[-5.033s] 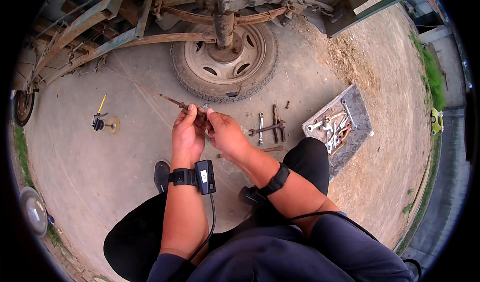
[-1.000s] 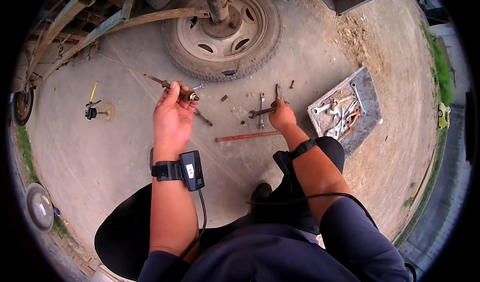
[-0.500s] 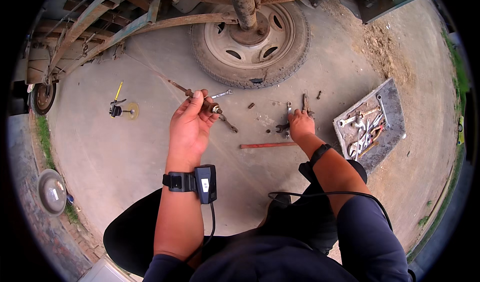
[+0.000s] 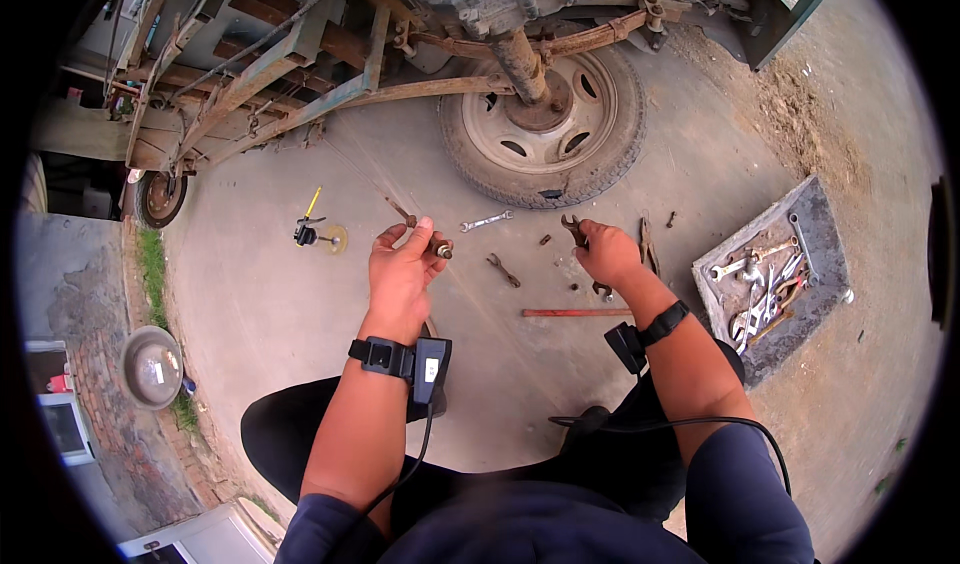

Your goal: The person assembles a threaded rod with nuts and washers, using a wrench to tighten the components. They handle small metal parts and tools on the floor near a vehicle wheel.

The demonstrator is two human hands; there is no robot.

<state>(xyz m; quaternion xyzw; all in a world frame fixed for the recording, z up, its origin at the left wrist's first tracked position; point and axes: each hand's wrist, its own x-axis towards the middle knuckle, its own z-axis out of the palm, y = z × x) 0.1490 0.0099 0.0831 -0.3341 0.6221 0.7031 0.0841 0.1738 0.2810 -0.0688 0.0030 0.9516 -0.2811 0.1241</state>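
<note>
My left hand (image 4: 402, 276) is closed around a rusty rod (image 4: 400, 210) with a nut at its near end, held above the ground. In my right hand (image 4: 610, 256) is a dark open-end wrench (image 4: 573, 230), its jaw sticking out past the thumb and finger. The wrench's middle is hidden by the fingers. Pliers (image 4: 647, 241) lie just right of that hand. Between the hands, on the ground, are a silver double-ended wrench (image 4: 487, 221), a short darker wrench (image 4: 504, 271) and a small rusty piece (image 4: 545, 239).
A red bar (image 4: 575, 313) lies nearer me. At right stands a grey metal tray (image 4: 790, 309) of wrenches and hand tools. Ahead are a dirty wheel (image 4: 607, 169) and a rusty vehicle frame (image 4: 340, 102). A yellow-handled black tool (image 4: 309, 232) and a round basin (image 4: 152, 368) are at left.
My right hand has come up from the tools on the ground with the dark wrench in it. My left hand still holds the rod. The whole view has shifted.
</note>
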